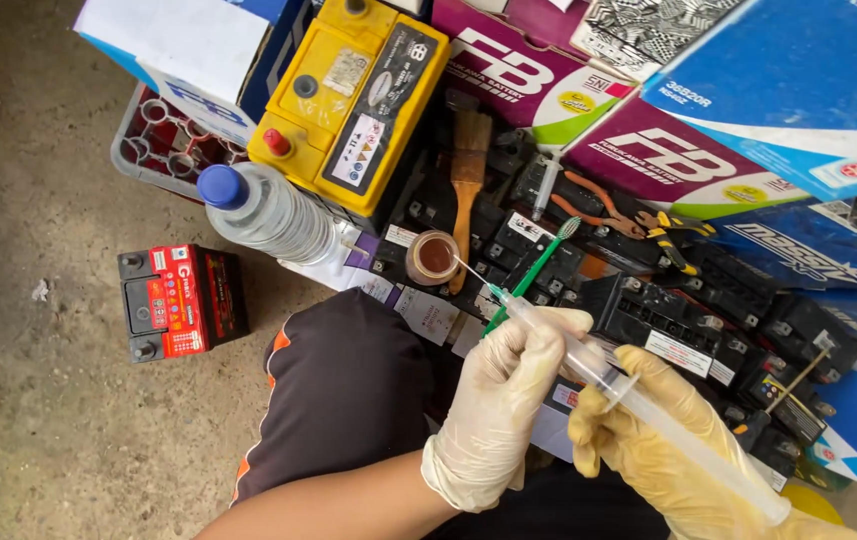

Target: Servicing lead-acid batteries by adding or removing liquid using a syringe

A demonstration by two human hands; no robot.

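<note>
Rubber-gloved hands work over a heap of old batteries, seen from above. Left hand (503, 385), in a whitish glove, is curled around the front of a big clear plastic syringe (638, 400), gripping the barrel; a green toothbrush (533, 270) pokes out past the same fist, though I can't tell whether it is pinched in that grip or just lying behind. Right hand (653, 440), in a yellowish glove, is wrapped around the back of the barrel, near the plunger, which sticks out toward the lower right. Syringe's thin needle tip reaches up-left to a small round cup of brown liquid (434, 256), w/ the tip at or just over its rim; can't tell if it's dipped in. Cup sits on the black batteries (648, 300), just beside a wooden paintbrush (467, 180). Clear bottle w/ blue cap (263, 210) lies to the left, a yellow battery (353, 95) above it, a small red battery (183, 300) apart on the concrete floor (38, 200). Orange-handled pliers (608, 210) rest further right, near purple and blue boxes (648, 150). To do this well, I'd judge: front hand steadies the needle over the cup, back hand moves the plunger slowly, tip kept low to avoid drips or air.
</note>
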